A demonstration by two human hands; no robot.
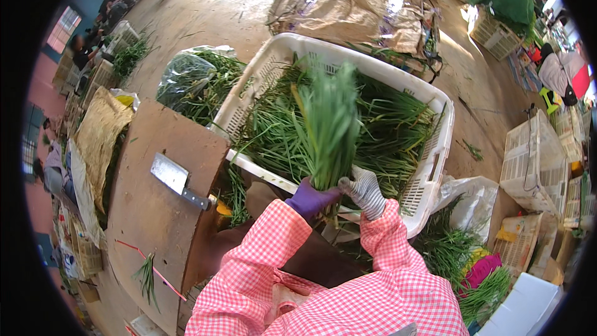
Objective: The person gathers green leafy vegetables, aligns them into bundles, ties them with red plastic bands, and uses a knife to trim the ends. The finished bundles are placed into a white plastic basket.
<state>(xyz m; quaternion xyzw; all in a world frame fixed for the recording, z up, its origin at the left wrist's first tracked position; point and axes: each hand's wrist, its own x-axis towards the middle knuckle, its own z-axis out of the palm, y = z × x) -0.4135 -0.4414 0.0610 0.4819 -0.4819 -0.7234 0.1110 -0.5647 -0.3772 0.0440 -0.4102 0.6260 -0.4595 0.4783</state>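
My left hand (315, 198), in a purple glove, grips a bunch of long green chive-like leaves (329, 123) near its stem end. The bunch stands upright over a white plastic crate (446, 135), its tips blurred. On the right side of the stems are the bent fingers of my right hand (366, 191), in a grey striped glove, close to the left thumb. More of the same greens (275, 121) lie loose and piled inside the crate.
Left of me, a cleaver (175, 177) lies on a brown board (154, 214) beside a few cut leaves (148, 277). A plastic bag of greens (196, 81) and a woven sack (350, 14) lie beyond. At right are more greens (447, 233) and stacked crates (531, 163). People sit at both sides.
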